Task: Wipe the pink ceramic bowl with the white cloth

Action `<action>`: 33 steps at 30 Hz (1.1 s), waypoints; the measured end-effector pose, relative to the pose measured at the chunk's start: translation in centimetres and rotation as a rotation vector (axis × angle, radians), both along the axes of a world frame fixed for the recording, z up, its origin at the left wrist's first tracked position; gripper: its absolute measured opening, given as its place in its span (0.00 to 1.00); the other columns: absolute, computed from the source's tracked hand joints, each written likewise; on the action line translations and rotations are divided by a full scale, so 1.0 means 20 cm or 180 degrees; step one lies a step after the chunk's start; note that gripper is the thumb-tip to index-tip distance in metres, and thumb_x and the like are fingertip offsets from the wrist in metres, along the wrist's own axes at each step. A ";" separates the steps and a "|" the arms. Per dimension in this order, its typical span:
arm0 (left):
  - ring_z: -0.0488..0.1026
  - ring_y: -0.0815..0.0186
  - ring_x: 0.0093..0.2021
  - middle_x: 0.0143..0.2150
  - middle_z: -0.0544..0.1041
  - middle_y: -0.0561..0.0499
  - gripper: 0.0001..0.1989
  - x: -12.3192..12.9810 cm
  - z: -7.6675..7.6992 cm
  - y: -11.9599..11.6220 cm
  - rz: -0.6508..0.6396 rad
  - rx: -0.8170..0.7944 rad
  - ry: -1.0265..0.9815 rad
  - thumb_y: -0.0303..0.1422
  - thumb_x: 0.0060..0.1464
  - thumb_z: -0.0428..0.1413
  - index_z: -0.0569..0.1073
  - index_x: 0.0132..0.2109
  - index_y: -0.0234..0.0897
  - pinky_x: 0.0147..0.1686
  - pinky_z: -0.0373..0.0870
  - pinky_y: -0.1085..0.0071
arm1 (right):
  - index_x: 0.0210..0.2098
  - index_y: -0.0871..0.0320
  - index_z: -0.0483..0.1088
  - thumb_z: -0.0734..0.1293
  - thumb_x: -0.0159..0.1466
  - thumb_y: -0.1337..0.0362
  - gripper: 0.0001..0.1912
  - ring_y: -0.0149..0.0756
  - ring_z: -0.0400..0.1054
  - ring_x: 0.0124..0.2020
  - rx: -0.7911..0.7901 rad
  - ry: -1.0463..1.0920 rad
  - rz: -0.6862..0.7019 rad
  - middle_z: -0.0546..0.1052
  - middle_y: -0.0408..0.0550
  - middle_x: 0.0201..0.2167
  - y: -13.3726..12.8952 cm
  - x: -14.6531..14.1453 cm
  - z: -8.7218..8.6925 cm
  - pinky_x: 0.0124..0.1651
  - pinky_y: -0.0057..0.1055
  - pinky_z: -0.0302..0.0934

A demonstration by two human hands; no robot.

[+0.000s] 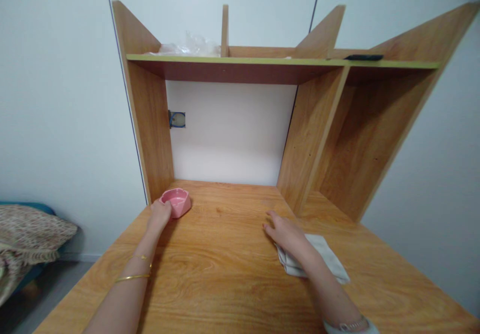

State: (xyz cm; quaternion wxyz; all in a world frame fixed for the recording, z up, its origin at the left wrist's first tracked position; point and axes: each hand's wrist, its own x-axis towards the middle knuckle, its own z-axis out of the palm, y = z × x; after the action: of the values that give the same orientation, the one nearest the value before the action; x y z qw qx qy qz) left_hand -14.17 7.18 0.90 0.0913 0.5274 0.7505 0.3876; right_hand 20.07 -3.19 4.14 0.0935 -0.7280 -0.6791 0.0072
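A small pink dish [181, 206], like an ashtray with a notched rim, is at the back left of the wooden desk [217, 264]. My left hand [161, 213] grips its near left side, fingers closed on the rim. On the right, my right hand [285, 231] hovers over the desk with its fingers apart and nothing in them. Beneath that wrist lies a folded pale grey cloth [326, 259], partly hidden by my forearm.
A wooden shelf unit [240, 66] rises from the desk's back, with upright panels on both sides. Clear plastic wrap [191, 45] and a dark flat object [363, 57] lie on its upper shelf. A wall socket box [177, 119] shows behind. A fringed patterned cover [33, 231] is at far left.
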 end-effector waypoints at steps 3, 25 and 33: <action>0.73 0.55 0.41 0.35 0.75 0.38 0.15 0.01 0.01 0.00 0.0017 -0.0025 -0.0040 0.27 0.50 0.43 0.72 0.39 0.26 0.39 0.68 0.66 | 0.55 0.63 0.58 0.56 0.60 0.60 0.25 0.46 0.67 0.46 -0.0208 -0.0116 -0.0132 0.74 0.59 0.42 -0.01 -0.01 0.02 0.42 0.35 0.58; 0.64 0.60 0.52 0.54 0.64 0.45 0.16 0.33 0.10 -0.21 -0.1174 0.1366 0.0606 0.27 0.53 0.42 0.67 0.47 0.37 0.51 0.61 0.59 | 0.46 0.63 0.64 0.62 0.50 0.64 0.23 0.46 0.69 0.42 -0.0822 -0.0540 -0.0392 0.75 0.59 0.41 -0.06 0.00 0.04 0.36 0.34 0.58; 0.67 0.62 0.48 0.49 0.68 0.46 0.13 0.37 0.05 -0.20 -0.1733 0.1234 0.0689 0.25 0.51 0.43 0.70 0.38 0.36 0.47 0.65 0.62 | 0.47 0.64 0.64 0.60 0.53 0.73 0.21 0.44 0.69 0.42 -0.0668 -0.0835 -0.0411 0.75 0.60 0.41 -0.06 -0.05 0.03 0.37 0.34 0.55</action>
State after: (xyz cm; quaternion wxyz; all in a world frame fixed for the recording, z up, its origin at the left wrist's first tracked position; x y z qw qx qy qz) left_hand -6.82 3.10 2.00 0.0093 0.7538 0.5001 0.4262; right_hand 19.07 -4.46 4.71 -0.0721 -0.7706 -0.6329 -0.0231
